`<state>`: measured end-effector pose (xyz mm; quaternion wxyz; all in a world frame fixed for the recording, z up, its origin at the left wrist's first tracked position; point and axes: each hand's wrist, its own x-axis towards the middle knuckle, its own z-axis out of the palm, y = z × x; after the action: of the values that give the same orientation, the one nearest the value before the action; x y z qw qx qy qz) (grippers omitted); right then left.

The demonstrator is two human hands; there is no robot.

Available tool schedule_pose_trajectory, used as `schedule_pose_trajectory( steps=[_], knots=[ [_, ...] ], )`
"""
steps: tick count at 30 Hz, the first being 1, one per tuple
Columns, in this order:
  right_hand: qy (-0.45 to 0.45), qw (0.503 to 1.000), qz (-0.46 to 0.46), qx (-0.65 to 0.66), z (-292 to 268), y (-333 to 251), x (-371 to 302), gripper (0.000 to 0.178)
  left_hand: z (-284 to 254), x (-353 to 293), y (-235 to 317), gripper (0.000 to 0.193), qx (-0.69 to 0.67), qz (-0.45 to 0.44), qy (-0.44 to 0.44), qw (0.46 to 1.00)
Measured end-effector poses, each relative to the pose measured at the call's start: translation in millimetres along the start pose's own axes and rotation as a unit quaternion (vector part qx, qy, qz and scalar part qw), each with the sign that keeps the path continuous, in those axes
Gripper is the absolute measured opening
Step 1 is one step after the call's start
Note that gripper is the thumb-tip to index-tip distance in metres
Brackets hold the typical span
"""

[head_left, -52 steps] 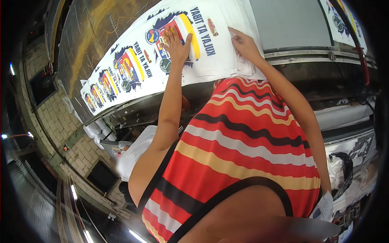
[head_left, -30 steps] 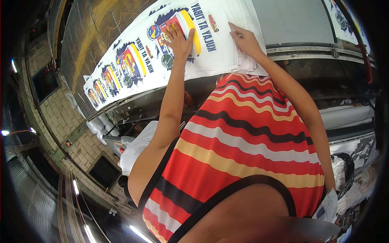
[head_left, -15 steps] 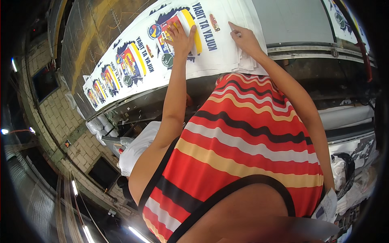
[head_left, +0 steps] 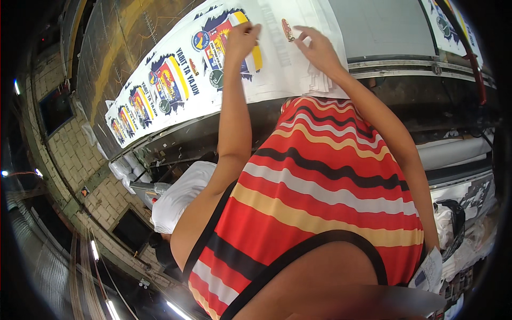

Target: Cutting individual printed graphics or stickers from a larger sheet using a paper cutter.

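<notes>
A pile of white sheets printed with coloured logos and dark lettering lies spread along the table. My left hand is closed over the yellow-edged print, its fingers curled; what they grip cannot be made out. To its right, a white layer covers the dark lettering, which shows through only faintly. My right hand hovers at the right part of the pile, beside a small red logo. Its thumb and index finger are apart, the others bent, with nothing seen between them.
More printed sheets overlap towards the left on a dark, stained tabletop. A grey flat panel adjoins the pile on the right, with a metal rail in front. Another person in white is close by on my left.
My left hand has gone from flat with fingers spread to closed, further right. My right hand has moved left and loosened from pointing. The dark lettering between them has become covered by a white layer.
</notes>
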<state>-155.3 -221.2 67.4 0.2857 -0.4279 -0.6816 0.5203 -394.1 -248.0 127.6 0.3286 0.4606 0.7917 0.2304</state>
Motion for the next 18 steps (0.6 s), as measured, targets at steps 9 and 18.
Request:
schedule_pose_trajectory(
  steps=[9, 18],
  knots=[
    [0.025, 0.995, 0.052, -0.079, -9, 31, 13, 0.042, -150, -29, 64, 0.026, -0.114, 0.135, 0.139, 0.974],
    [-0.153, 0.955, 0.232, 0.101, 17, -14, 14, 0.055, -91, -15, 47, 0.034, 0.012, 0.083, 0.027, 0.996]
  ],
)
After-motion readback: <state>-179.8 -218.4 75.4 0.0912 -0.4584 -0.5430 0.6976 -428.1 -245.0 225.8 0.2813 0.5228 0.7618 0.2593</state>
